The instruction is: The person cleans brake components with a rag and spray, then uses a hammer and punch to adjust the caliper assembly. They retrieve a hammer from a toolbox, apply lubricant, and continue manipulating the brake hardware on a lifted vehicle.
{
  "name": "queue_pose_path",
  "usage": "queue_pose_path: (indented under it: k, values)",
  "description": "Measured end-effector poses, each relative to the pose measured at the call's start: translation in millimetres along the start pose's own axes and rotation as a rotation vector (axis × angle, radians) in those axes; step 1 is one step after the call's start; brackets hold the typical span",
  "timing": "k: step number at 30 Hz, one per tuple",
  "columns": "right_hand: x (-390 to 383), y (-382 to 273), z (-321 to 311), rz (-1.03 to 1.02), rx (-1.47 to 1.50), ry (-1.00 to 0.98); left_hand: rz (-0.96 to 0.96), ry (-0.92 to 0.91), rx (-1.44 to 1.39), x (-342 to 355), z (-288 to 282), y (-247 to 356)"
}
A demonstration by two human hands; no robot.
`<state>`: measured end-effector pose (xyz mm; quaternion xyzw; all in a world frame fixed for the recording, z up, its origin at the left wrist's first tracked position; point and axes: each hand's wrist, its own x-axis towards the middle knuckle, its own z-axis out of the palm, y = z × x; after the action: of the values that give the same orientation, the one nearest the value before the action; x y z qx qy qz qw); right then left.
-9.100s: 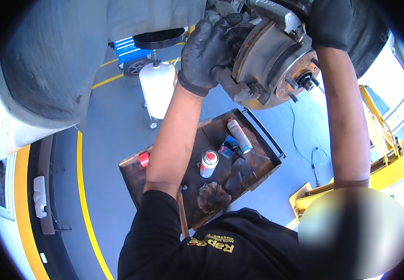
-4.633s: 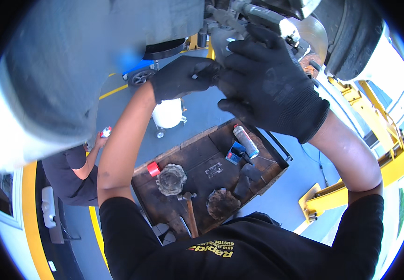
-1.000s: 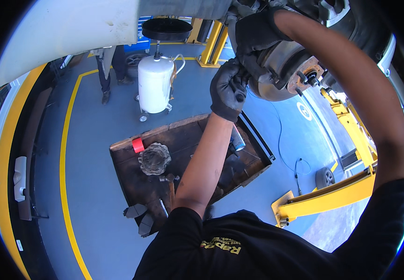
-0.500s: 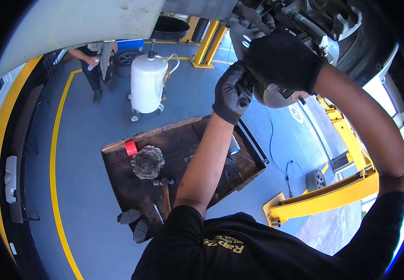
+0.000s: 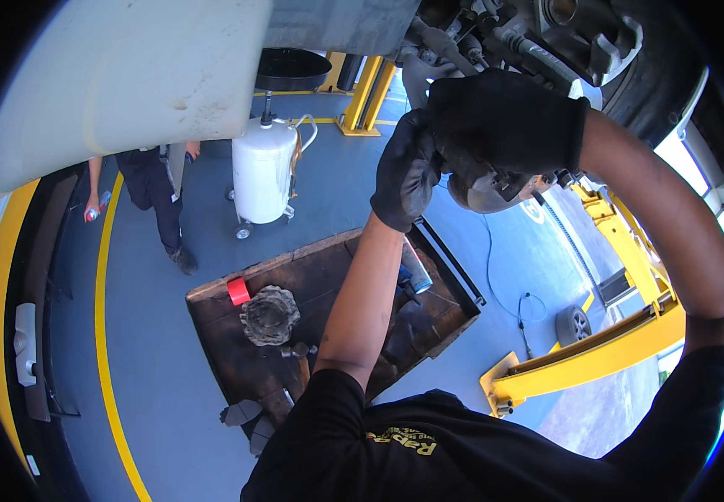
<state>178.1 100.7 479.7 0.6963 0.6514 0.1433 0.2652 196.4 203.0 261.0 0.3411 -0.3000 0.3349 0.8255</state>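
Both my hands wear black gloves and are raised, close together, at the underside of a vehicle's wheel area. My left hand has its fingers curled in against the other glove; what they hold is hidden. Above and right of it, my right hand shows its back, with its fingers bent round and out of sight. Directly below the right glove is a rounded, worn metal part, partly covered by the hands. Suspension arms and joints of the vehicle lie just beyond them.
Below stands a dark workbench with a red roll, a scalloped metal part, a hammer and a spray can. A white wheeled drain tank, a co-worker and a yellow lift arm are around.
My hands have shifted slightly left, still together at the same part. The co-worker has stepped nearer, with a can in one hand. The bench appears slightly lower in view.
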Motion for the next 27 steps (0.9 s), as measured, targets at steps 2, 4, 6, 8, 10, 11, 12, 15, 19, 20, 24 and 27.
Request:
queue_pose_path:
  k: [2, 4, 6, 8, 10, 11, 12, 15, 19, 20, 24, 27]
  values:
    - [0.2, 2.7, 2.1, 0.003, -0.001, 0.042, 0.024, 0.038, 0.431, 0.2, -0.4, 9.1]
    - [-0.3, 5.8, 3.2, -0.029, 0.021, 0.08, 0.223, -0.007, 0.724, 3.0, 0.5, 14.3]
    - [-1.8, 7.3, 2.9, -0.052, -0.008, 0.109, 0.456, -0.068, 0.868, 8.0, 2.5, 14.5]
    - [-3.6, 6.4, 2.0, -0.06, -0.073, 0.116, 0.612, -0.09, 0.927, 12.7, 4.2, 10.2]
    - [-6.2, 3.2, 1.2, -0.046, -0.104, 0.124, 0.524, -0.082, 0.724, 15.1, 3.9, 3.8]
    - [-8.2, 0.9, 1.0, -0.014, -0.117, 0.1, 0.522, -0.08, 0.676, 14.5, 2.3, 1.0]
    - [-9.7, -1.1, 0.8, 0.023, -0.141, 0.121, 0.417, -0.082, 0.488, 14.3, 0.3, -1.8]
    - [-17.8, -4.7, 0.5, 0.095, -0.238, 0.146, 0.143, -0.139, -0.115, 9.9, -8.6, -6.1]
    - [-35.5, -1.5, -0.6, -0.012, -0.372, 0.196, -0.176, -0.134, -0.597, 3.9, -19.6, -5.1]
    - [-38.5, -1.7, 0.4, -0.007, -0.379, 0.178, -0.18, -0.09, -0.505, 4.2, -20.9, -5.2]
    - [-48.7, -6.0, 5.3, -0.083, -0.378, 0.403, -0.133, -0.209, -0.377, 11.8, -25.6, -8.9]
    - [-60.5, -10.1, 5.5, -0.08, -0.353, 0.499, -0.124, -0.208, -0.31, 15.3, -32.1, -10.1]
